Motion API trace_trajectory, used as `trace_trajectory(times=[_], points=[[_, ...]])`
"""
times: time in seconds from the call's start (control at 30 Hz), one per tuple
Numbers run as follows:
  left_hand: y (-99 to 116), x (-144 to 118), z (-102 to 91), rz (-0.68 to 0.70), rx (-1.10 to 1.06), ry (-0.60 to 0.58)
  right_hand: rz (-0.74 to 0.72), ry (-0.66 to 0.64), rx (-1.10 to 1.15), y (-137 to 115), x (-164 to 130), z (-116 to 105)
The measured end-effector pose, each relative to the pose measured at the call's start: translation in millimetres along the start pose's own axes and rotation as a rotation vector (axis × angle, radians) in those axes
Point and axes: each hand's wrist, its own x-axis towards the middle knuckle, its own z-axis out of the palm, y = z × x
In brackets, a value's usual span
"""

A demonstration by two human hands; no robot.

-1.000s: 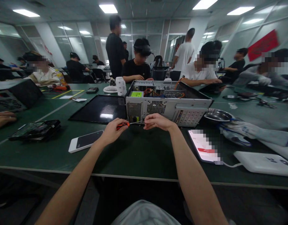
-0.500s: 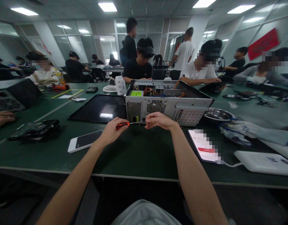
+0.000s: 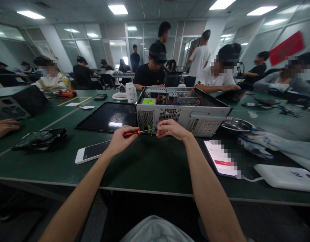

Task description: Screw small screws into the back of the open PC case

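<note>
My left hand (image 3: 121,138) is closed round the red and black handle of a screwdriver (image 3: 131,133), whose thin shaft points right. My right hand (image 3: 171,129) has its fingers pinched together at the shaft's tip; whatever small thing may be between them is too small to make out. Both hands are just in front of an opened computer case (image 3: 182,111) lying on its side, its perforated back panel facing me. Cables and a bright green label show inside it. To its left, a black side panel (image 3: 106,117) lies flat on the table.
A white device (image 3: 93,153) lies left of my arm, beside stacked circuit boards (image 3: 40,139). On the right are a lit phone (image 3: 219,158), a white power bank (image 3: 283,177), gloves (image 3: 266,144) and a metal bowl (image 3: 237,124). Another person's hand (image 3: 5,127) rests at far left.
The view has shifted slightly, so table things appear a little farther right. Both my hands keep nearly the same pose at the screwdriver. In the background, a standing person has moved right.
</note>
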Motion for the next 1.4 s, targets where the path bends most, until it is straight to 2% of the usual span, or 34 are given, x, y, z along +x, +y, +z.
trace_trajectory(times=[0.13, 0.3, 0.47, 0.6, 0.73, 0.9, 1.07, 1.4], points=[[0.4, 3.3, -3.9, -0.085, -0.260, 0.103, -0.053, 0.055, 0.082, -3.2, 0.7, 7.3], [2.1, 6.2, -3.4, -0.164, -0.545, 0.337, -0.030, 0.113, 0.172, 0.7, 9.7, 26.1], [10.3, 4.3, 5.8, -0.147, -0.646, 0.396, -0.045, 0.235, 0.320, 8.9, 24.7, 45.7], [19.6, -6.1, 9.6, -0.102, -0.580, 0.392, -0.016, 0.297, 0.461, 13.8, 30.2, 53.5], [21.3, -24.7, 8.0, -0.098, -0.338, 0.303, 0.072, 0.299, 0.587, 17.7, 32.4, 62.3], [18.2, -42.5, 9.9, 0.039, -0.032, 0.241, 0.156, 0.294, 0.678, 22.9, 36.0, 75.6], [19.0, -47.5, 14.2, 0.184, 0.243, 0.231, 0.184, 0.311, 0.702, 26.9, 37.9, 81.8], [10.8, -49.9, 18.6, 0.255, 0.374, 0.226, 0.187, 0.334, 0.712, 32.8, 39.6, 87.1]])
